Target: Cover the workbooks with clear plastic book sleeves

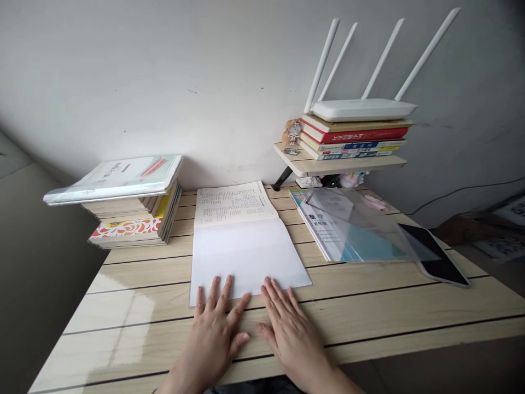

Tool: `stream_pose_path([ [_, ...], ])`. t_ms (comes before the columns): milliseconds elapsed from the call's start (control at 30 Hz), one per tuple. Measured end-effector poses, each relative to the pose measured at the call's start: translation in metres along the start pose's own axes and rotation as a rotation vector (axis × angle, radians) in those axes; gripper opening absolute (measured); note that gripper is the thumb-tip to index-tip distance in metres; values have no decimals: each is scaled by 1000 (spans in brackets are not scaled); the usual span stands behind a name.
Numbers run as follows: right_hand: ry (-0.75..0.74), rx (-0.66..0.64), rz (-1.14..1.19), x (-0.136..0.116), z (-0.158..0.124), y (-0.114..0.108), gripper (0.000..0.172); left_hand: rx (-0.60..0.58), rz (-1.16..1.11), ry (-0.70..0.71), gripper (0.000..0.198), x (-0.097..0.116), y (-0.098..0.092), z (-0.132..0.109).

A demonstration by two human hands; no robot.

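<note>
Open booklet [246, 246], its smooth white edge partly hidden under the outstretched fingers [212, 290] of the left hand [213, 331] and right hand [290, 328], flat and gripping nothing; from afar I cannot read its fine print. Right of the fingers, clear plastic [377, 232] overlaps a rectangular tablet [443, 260].

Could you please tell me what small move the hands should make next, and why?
Perhaps slide the left hand and right hand forward over the white page, since both overlap only its near edge, leaving most of it bare.
</note>
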State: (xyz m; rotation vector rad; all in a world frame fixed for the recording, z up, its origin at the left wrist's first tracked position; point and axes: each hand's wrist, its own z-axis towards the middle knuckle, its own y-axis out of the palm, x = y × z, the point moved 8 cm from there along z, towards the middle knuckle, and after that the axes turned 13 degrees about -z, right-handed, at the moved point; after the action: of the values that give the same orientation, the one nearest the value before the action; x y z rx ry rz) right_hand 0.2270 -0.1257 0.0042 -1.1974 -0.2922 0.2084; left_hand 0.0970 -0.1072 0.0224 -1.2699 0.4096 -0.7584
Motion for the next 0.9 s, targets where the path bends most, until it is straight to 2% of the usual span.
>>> stream_pose_path([
  [267, 255, 24, -78, 60, -29, 17, 67, -41, -8, 5, 59, -27, -15, -24],
  [433, 338, -18, -115, 78, -38, 22, 66, -48, -13, -29, 57, -42, -24, -43],
  [533, 359, -55, -125, 83, -40, 24, 63, -72, -19, -108, 52, -55, -27, -54],
  [733, 393, -118, -114, 94, -45, 27, 58, -153, -60, -383, 43, -87, -24, -79],
  [900, 413, -124, -149, 100, -52, 29, 56, -72, -20, -483, 41, -98, -20, -95],
])
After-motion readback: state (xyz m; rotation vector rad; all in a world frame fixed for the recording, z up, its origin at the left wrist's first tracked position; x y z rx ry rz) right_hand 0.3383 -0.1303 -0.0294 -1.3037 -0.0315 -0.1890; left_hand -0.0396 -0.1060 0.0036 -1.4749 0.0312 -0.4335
